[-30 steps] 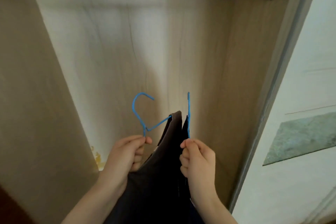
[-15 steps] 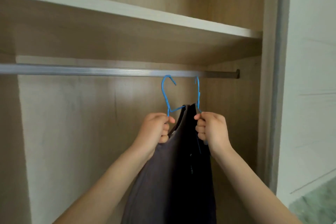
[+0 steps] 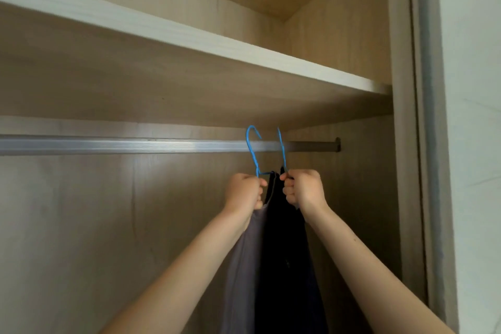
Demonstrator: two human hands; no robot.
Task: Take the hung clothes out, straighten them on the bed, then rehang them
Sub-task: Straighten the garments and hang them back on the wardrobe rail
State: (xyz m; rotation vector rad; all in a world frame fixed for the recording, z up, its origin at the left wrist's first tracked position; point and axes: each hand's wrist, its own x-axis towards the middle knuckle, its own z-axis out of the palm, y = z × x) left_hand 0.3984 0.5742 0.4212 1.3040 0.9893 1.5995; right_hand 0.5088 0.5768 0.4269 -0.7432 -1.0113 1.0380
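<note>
Both hands are raised inside the wardrobe, each holding a blue wire hanger. My left hand (image 3: 245, 190) grips the left hanger (image 3: 252, 150), which carries a grey garment (image 3: 244, 266). My right hand (image 3: 305, 188) grips the right hanger (image 3: 282, 152), which carries a dark navy garment (image 3: 284, 252). Both hooks reach up across the silver metal rail (image 3: 122, 145), their tips a little above it. Whether the hooks rest on the rail I cannot tell. The two garments hang side by side, touching.
A wooden shelf (image 3: 189, 38) runs just above the rail. The wardrobe's right side wall (image 3: 404, 171) and a sliding door frame (image 3: 425, 144) stand close to the right. The rail left of the hangers carries nothing.
Both hands have risen with the hangers, from well below the rail up to it. The hooks now overlap the rail, and my view has tilted upward.
</note>
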